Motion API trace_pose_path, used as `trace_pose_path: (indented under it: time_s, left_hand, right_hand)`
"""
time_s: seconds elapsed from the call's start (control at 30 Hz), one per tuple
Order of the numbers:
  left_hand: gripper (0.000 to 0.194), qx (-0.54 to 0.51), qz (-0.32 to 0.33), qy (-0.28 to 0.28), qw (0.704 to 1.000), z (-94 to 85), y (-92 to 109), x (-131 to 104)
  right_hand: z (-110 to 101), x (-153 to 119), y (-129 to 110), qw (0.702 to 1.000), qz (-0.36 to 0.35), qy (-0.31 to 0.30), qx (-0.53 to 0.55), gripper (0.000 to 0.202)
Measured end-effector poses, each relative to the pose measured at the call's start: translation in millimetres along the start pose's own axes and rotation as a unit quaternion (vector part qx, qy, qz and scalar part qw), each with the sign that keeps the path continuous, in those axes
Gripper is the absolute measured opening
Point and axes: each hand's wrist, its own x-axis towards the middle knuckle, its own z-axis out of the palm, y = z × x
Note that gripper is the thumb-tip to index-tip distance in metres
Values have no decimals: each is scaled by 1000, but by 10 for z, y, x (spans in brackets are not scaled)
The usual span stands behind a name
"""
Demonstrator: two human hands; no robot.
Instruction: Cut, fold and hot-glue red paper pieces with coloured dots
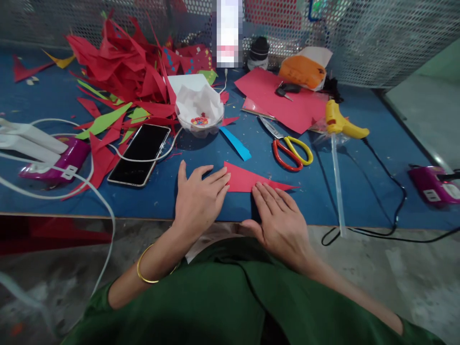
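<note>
A red piece of paper (241,179), narrowing to a point on the right, lies flat near the front edge of the blue table. My left hand (201,194) rests with fingers spread, its fingertips on the paper's left end. Pressed flat on the paper's middle are the fingers of my right hand (278,211), with the thumb stretched out toward the table edge. Neither hand grips anything. Just beyond the paper lies a blue paper strip (235,143). Scissors (287,146) with one red and one yellow handle lie to its right.
A black phone (140,155) lies left, crossed by a white cable. Behind are a paper-lined bowl (200,112) and a heap of red paper scraps (122,67). A yellow glue gun (341,122) with a clear stick stands right, near red sheets (280,98) with keys on top.
</note>
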Motion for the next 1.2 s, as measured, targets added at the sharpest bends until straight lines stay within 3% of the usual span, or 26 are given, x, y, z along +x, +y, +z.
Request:
trace_pose_path:
  time_s: [0.2,0.33,0.43,0.57,0.67,0.73,0.8,0.9,1.0,1.07,1.1,1.17,1.2]
  left_hand:
    - [28,-3,-4,2,1000,8,-8,-5]
    - [27,0,3,2,1000,11,-17,2]
    - [26,4,1,-3,1000,16,-17,7]
    - [26,-9,-9,-11,1000,25,-25,1]
    - [26,-64,-25,-14,998,-5,-50,6]
    - [26,-152,-66,6,986,-52,-62,42]
    - [29,-282,-142,55,947,-108,-54,130]
    - [45,-489,-271,132,819,-165,12,377]
    - [50,-633,-319,82,700,-155,128,720]
    - [46,-703,-314,26,638,-120,199,960]
    - [43,-725,-315,33,612,-100,222,1072]
    - [36,-748,-340,97,562,-65,234,1264]
    - [34,-748,-342,119,557,-52,220,1339]
  right_hand:
    - [-80,-278,255,997,44,4,-64,66]
    - [-201,-205,356,993,75,20,-92,46]
    - [-252,20,387,995,10,51,-90,34]
    - [-178,319,357,983,-151,0,-104,29]
    - [-97,419,332,977,-168,-18,-128,24]
    - [-93,445,359,980,-146,22,-134,22]
    - [-144,487,429,980,-102,99,-135,23]
    - [-258,651,566,962,-23,234,-143,24]
    - [-290,927,655,932,15,333,-146,26]
    - [-239,1115,673,920,8,368,-135,26]
    - [-199,1195,675,919,-1,374,-120,26]
    - [-115,1315,670,927,-15,370,-59,29]
    - [-80,1353,667,929,-1,370,-7,31]
